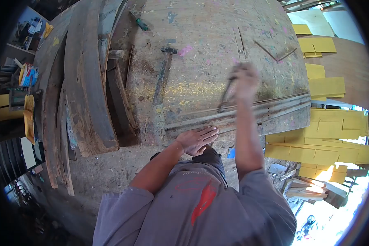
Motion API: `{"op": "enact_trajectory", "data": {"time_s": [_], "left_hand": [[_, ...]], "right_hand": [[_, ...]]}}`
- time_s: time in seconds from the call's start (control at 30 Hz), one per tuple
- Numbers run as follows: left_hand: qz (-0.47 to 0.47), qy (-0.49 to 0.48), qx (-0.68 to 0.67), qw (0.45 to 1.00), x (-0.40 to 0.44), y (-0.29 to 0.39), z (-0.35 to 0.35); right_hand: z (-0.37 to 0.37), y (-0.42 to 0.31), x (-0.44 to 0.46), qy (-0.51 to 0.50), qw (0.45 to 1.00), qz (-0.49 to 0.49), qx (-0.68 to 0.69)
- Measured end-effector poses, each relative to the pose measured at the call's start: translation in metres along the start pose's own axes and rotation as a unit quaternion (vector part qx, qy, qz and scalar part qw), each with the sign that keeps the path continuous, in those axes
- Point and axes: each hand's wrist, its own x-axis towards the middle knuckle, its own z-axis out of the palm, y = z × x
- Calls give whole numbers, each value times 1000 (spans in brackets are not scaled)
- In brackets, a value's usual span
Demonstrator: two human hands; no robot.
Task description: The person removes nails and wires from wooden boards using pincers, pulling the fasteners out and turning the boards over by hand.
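A long, weathered grooved wooden board [270,110] lies along the near edge of the worktable. My left hand [199,139] rests on its left part with fingers stretched out, palm down. Above the board, my right hand [246,78] is closed around a dark, slim tool [226,95], its lower end close to the board's upper edge. Motion blurs this hand and the tool, so its exact kind is unclear, and I cannot tell whether it touches the board. Left of them a hammer [162,76] lies on the table.
Old curved planks [86,82] are stacked on the table's left. A green-handled screwdriver [141,24] lies at the back, and a bent rod [276,58] at the back right. Yellow boards [332,123] stand beyond the right edge. A paint bucket [28,75] is at far left.
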Motion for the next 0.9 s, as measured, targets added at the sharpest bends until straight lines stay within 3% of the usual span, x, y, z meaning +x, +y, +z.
{"op": "enact_trajectory", "data": {"time_s": [0.03, 0.13, 0.23, 0.27, 0.33, 0.37, 0.43, 0.53, 0.67, 0.7, 0.77, 0.83, 0.9], "left_hand": [[2, 6, 12, 1000, -2, 0, 1], [18, 7, 35, 999, 2, -1, -1], [23, 2, 46, 999, 1, 2, -5], [26, 2, 51, 998, 2, 3, -7], [24, -3, 59, 998, 6, 6, -11], [19, -8, 61, 998, 6, 8, -13], [12, -28, 72, 997, 7, 10, -18], [5, -47, 81, 996, 9, 13, -21], [15, -29, 82, 996, 6, 13, -19], [21, -23, 86, 996, 7, 12, -17], [33, 51, 54, 997, 5, 12, -17], [23, 124, 52, 991, -2, 7, -13], [-72, 212, 57, 973, -18, 16, -23]], "right_hand": [[-48, -9, 22, 16, 994, -92, -59], [-134, -76, 55, 100, 978, -136, 121], [-160, -80, 76, 172, 968, -151, 107], [-160, -68, 75, 163, 964, -207, -37], [-120, -57, 61, 97, 973, -201, -65], [-91, -57, 53, 38, 987, -148, 54], [-60, -44, 45, -44, 984, -162, 54], [-51, -45, 33, -45, 980, -112, 158], [-121, -74, 10, 48, 982, -181, 24], [-138, -79, 0, 69, 982, -167, 59], [-166, -95, -27, 118, 970, -97, 187], [-207, -68, -52, 114, 974, -114, 160], [-230, -52, -84, 130, 973, -81, 170]]}}
